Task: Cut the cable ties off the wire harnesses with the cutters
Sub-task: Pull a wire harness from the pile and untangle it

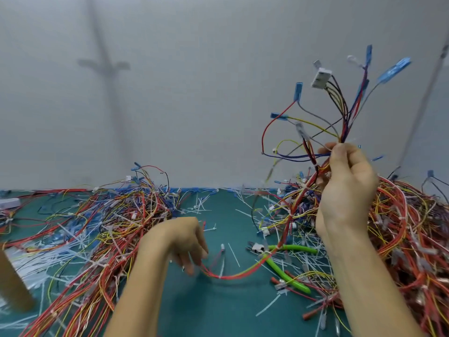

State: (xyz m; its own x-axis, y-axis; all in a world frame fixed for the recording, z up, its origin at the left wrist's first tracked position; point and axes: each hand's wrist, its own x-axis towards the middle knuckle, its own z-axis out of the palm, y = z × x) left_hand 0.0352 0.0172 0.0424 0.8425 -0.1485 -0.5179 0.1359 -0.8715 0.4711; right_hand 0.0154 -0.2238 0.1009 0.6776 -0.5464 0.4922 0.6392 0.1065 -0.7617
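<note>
Right hand [345, 188] is up high with its fingers curled tight around a wire harness [320, 78], connectors fanning out above. Left hand [187, 242] hangs low, fingertips at the harness's trailing red wires, too blurry to tell if it's pinching them. The green-handled cutters [298, 248] lie on the green mat [218, 312] between both hands, under those wires.

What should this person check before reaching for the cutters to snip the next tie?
1. Harness held: right hand grips the raised harness. Ok.
2. Cutters near: green-handled cutters lie on the mat between the hands. Ok.
3. Cutters free to lift: the harness's red wires cross over them. Not ok.
4. Left hand free: left hand is at the wires' low end, blurred. Cannot tell.
5. Tie found: a white tie shows below the right hand. Ok.
</note>
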